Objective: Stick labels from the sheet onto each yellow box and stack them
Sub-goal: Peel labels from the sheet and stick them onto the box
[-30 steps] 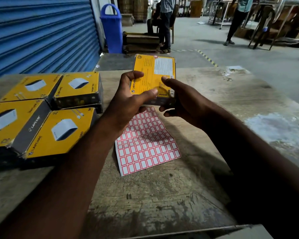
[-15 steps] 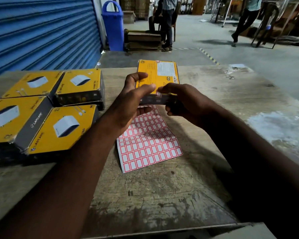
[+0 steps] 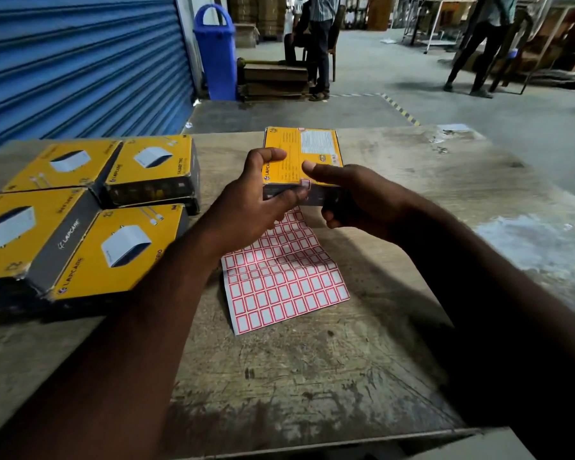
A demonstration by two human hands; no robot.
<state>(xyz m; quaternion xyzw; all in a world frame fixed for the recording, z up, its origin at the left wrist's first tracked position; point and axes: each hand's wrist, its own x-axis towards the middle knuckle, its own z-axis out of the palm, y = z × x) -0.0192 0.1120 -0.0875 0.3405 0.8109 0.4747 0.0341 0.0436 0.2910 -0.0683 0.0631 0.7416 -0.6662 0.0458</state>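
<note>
Box point(image 3: 299, 154) yellow, held above label sheet point(image 3: 279, 280) on table point(image 3: 312, 376); left hand point(image 3: 246, 207) grips left side, thumb by red-bordered label point(image 3: 305, 184); right hand point(image 3: 352, 197) grips right side. Four boxes point(image 3: 90, 207) lie left.

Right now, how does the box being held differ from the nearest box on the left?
Left hand and right hand grip the held box; the nearest box lies flat. The held box shows print and a red-edged label; the nearest box a white gadget picture. Both are yellow.
</note>
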